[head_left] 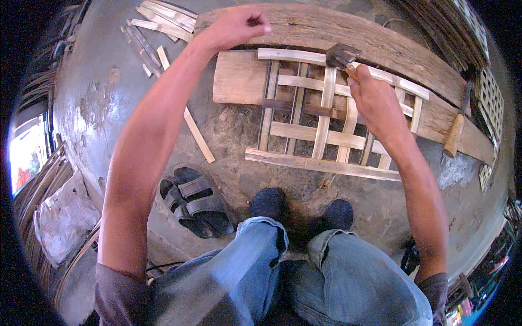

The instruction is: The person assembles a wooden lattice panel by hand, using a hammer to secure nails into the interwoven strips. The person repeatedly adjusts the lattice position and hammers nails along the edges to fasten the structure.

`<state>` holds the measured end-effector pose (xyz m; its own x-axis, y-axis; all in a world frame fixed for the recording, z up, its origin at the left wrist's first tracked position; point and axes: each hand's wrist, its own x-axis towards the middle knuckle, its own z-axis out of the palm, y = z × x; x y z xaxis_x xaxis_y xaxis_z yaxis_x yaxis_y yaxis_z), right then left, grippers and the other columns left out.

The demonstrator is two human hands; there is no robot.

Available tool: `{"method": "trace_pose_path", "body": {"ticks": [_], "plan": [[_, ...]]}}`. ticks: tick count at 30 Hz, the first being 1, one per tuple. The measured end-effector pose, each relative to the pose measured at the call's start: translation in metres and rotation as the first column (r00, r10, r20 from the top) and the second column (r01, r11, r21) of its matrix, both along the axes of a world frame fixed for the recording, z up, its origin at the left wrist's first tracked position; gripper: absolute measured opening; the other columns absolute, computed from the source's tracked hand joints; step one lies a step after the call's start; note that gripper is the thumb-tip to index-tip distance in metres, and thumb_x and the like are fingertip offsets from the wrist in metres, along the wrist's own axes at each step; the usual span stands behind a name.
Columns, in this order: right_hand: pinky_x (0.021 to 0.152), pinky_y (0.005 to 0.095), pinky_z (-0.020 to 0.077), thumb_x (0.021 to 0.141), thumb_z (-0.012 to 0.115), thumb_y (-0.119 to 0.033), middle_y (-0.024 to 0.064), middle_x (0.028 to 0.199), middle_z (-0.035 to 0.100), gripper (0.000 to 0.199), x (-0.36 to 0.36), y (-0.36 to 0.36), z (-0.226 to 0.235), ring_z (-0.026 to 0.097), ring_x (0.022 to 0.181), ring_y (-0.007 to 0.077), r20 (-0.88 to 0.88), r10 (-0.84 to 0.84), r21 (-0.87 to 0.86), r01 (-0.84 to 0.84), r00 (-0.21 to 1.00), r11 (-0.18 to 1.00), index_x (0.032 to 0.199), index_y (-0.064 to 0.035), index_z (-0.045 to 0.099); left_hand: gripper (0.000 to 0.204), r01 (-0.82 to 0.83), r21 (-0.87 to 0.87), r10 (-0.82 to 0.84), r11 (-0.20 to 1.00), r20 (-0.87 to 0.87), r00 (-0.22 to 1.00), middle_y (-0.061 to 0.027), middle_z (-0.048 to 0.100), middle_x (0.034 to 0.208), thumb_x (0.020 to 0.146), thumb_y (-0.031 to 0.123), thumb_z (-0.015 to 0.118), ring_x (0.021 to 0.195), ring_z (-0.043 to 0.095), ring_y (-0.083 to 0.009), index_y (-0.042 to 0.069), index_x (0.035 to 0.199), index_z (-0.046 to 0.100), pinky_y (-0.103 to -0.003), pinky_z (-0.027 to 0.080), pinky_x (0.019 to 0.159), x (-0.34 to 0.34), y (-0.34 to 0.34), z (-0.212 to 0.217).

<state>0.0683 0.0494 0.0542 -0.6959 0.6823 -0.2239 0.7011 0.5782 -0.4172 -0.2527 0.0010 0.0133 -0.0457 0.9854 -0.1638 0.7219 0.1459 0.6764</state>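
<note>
My right hand is wrapped tight around the wooden handle of a hammer, whose dark metal head sits just over the top rail of a bamboo lattice frame, near where an upright slat crosses that rail. My left hand is raised well off to the far left of the frame, curled into a loose fist with thumb and fingertips pinched together; whether something small sits in that pinch I cannot tell. The frame lies flat in front of me, its upper half resting on a wooden plank and its lower rail on the bare ground. Behind the plank runs a thick, weathered log. Off to the right, a second tool with a pale wooden handle rests on the log's end. Loose bamboo strips are scattered at the upper left, and one long strip lies slanted on the ground beside the plank. Nearer me, a pair of dark sandals sits left of my feet, and my knees in blue jeans fill the bottom of the view.
</note>
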Motion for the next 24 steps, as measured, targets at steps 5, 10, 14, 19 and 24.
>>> {"method": "trace_pose_path", "body": {"ticks": [5,10,14,19,24], "plan": [[0.064,0.0569,0.0418,0.098,0.047,-0.021,0.0300,0.074,0.060,0.020,0.002,-0.001,-0.005,0.058,0.076,0.0499,-0.050,0.019,0.015,-0.018,0.999,1.000,0.101,-0.0021,0.042,0.027,0.045,-0.071,-0.046,0.996,-0.014,0.999,-0.0072,0.068,0.081,0.078,0.029,0.074,0.077,0.064,-0.0178,0.006,0.089,0.069,-0.033,0.050,0.073,0.008,-0.033,0.002],[0.064,0.0570,0.0439,0.097,0.048,-0.022,0.0288,0.076,0.061,0.020,0.014,0.002,0.003,0.060,0.077,0.0486,0.057,0.004,0.013,-0.004,0.998,1.000,0.102,-0.0036,0.043,0.025,0.076,-0.088,-0.079,0.993,-0.023,0.997,-0.0069,0.068,0.083,0.082,0.027,0.072,0.080,0.062,-0.0171,0.005,0.092,0.068,-0.034,0.049,0.074,0.026,-0.030,0.002],[0.064,0.0570,0.0479,0.097,0.047,-0.023,0.0265,0.076,0.064,0.021,0.032,0.007,-0.001,0.062,0.075,0.0470,0.048,0.026,0.045,-0.028,0.999,0.999,0.103,-0.0031,0.044,0.023,0.048,-0.041,-0.047,0.998,0.007,0.999,-0.0079,0.069,0.081,0.079,0.027,0.073,0.076,0.064,-0.0216,0.006,0.089,0.068,-0.035,0.049,0.069,0.040,-0.028,-0.005],[0.063,0.0549,0.0411,0.098,0.049,-0.020,0.0287,0.076,0.059,0.019,0.014,-0.003,-0.002,0.058,0.078,0.0485,-0.205,0.032,0.003,-0.032,0.978,0.999,0.100,-0.0025,0.043,0.022,-0.030,-0.114,0.035,0.993,0.042,0.998,-0.0076,0.069,0.081,0.080,0.027,0.071,0.077,0.064,-0.0223,0.007,0.089,0.068,-0.037,0.049,0.070,0.040,-0.031,-0.008],[0.062,0.0541,0.0409,0.097,0.049,-0.018,0.0285,0.074,0.059,0.019,-0.025,-0.002,-0.002,0.058,0.073,0.0485,-0.199,0.114,-0.056,-0.127,0.973,0.990,0.098,-0.0006,0.043,0.022,-0.092,-0.127,0.082,0.988,-0.082,0.993,-0.0071,0.068,0.082,0.080,0.030,0.070,0.077,0.064,-0.0247,0.010,0.089,0.067,-0.037,0.049,0.071,0.045,-0.034,-0.010]]}}
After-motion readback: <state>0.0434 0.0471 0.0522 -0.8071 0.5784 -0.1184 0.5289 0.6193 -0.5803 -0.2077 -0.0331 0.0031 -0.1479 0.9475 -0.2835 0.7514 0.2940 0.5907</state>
